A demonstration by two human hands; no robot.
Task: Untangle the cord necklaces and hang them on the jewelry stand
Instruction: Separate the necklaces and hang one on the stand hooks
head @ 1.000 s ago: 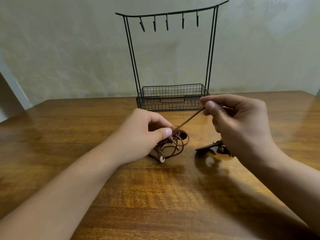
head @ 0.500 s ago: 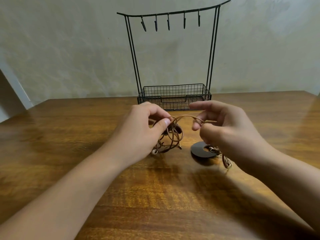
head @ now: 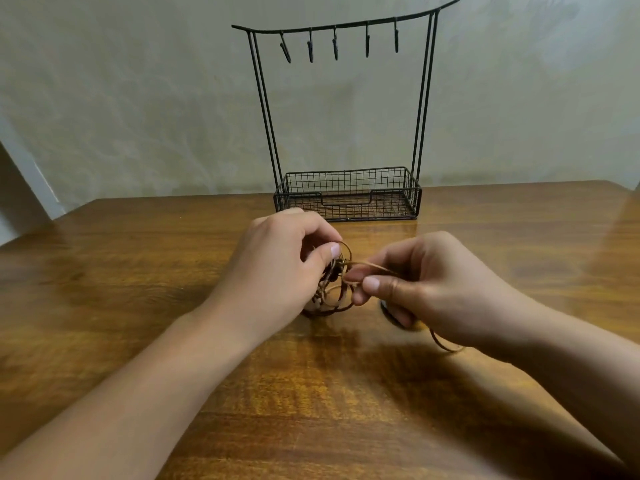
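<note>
While the tangle of brown cord necklaces sits bunched on the wooden table btwn both hands, we're plainly in the untangling step, w/ nothing hung yet: all five hooks on the black wire jewelry stand are bare, and its mesh basket at the far edge looks to hold nothing. Our left hand clamps the knot, thumb pressed against the curled fingers w/ a loop of cord poking out above the thumbnail. Our right hand pinches one lighter strand btwn thumb and forefinger, just beside the knot; the rest of its fingers are curled under. A dark pendant peeks from beneath that hand, mostly hidden, and another bit of cord trails out by the wrist. Next, we reckon, calls for drawing that pinched strand out thru the loops w/o cinching the knot tighter, left hand steadying the bundle. Can't tell how many necklaces are in there.
</note>
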